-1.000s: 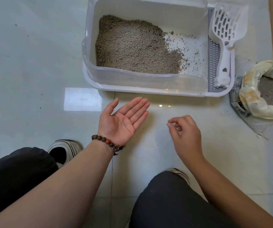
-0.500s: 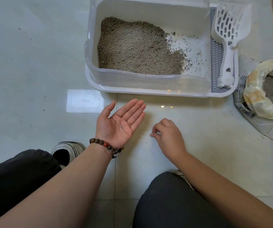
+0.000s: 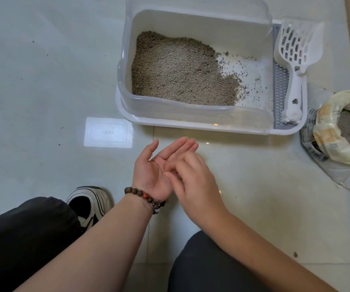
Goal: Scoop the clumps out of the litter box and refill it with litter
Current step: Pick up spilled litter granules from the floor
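Stray grains going into a cupped palm

Left hand (image 3: 155,171) lies flat, wide open; right hand (image 3: 193,182) pinches over it, contents too small to tell. Tip them into the litter box (image 3: 191,114), just beyond, without spilling.

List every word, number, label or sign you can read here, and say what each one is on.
No text can be read.
Litter bag: printed lines and a barcode on its lower side, too small and blurred to read.
White rectangle on the floor: a small chain-like symbol of linked loops, no letters.
Litter box and scoop: no markings visible.
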The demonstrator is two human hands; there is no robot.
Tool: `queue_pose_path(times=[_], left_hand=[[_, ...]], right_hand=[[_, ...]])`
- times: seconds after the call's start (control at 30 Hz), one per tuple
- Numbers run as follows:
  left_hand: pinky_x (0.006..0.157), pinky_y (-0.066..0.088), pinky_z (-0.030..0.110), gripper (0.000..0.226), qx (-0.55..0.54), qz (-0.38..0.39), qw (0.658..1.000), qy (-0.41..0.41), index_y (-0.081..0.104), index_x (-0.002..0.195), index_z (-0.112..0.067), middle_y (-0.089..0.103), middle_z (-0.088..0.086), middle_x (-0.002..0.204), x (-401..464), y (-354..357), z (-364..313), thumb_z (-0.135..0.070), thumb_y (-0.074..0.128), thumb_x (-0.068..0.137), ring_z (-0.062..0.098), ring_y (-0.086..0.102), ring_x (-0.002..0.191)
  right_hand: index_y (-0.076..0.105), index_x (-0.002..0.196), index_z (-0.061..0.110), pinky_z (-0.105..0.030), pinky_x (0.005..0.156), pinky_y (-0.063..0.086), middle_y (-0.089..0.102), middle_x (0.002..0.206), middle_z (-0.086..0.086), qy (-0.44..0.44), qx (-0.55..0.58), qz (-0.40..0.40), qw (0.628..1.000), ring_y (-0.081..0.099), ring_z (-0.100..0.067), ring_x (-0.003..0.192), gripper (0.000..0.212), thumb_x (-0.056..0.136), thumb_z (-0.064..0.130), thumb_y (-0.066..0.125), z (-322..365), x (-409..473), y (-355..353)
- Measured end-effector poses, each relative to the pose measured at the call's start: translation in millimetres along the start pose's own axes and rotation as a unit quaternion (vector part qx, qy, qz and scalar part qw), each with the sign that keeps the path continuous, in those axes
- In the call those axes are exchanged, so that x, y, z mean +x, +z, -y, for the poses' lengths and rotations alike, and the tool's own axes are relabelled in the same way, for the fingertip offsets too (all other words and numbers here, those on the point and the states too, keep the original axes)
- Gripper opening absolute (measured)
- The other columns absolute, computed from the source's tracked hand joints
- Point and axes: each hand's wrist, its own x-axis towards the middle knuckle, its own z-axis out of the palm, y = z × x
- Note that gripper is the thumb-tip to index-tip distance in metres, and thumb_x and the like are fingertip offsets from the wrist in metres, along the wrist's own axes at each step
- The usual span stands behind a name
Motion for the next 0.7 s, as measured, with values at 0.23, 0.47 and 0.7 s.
queue_pose_path(times=[0.23, 0.47, 0.7], left_hand=[[0.096, 0.047, 0.046, 0.051, -0.008, -0.007, 1.0, 0.027, 0.07, 0.101, 0.007, 0.065, 0.023, 0.118, 4, 0, -14, -0.034, 0.046, 0.085, 0.032, 0.065, 0.108], [0.097, 0.047, 0.046, 0.051, -0.015, -0.005, 0.999, 0.042, 0.071, 0.101, 0.006, 0.065, 0.021, 0.119, 0, -6, -26, -0.035, 0.044, 0.088, 0.031, 0.064, 0.109], [0.097, 0.047, 0.046, 0.051, -0.02, -0.013, 0.999, 0.04, 0.071, 0.102, 0.006, 0.065, 0.02, 0.119, -2, -11, -28, -0.035, 0.043, 0.089, 0.031, 0.065, 0.109]], right_hand=[[0.062, 0.087, 0.016, -0.031, 0.074, 0.047, 0.052, 0.089, 0.005, 0.178, -0.005, -0.043, 0.983, 0.053, -0.012, 0.082, 0.005, 0.09, 0.019, 0.059, -72, -15, -24], [0.063, 0.092, 0.013, -0.025, 0.075, 0.038, 0.048, 0.089, 0.006, 0.171, -0.07, 0.085, 0.979, 0.05, -0.016, 0.089, 0.012, 0.084, 0.02, 0.068, -94, -19, -3], [0.063, 0.088, 0.011, -0.025, 0.074, 0.035, 0.048, 0.087, 0.004, 0.149, -0.095, 0.088, 0.98, 0.049, -0.019, 0.09, 0.012, 0.083, 0.02, 0.069, -85, -2, 17]])
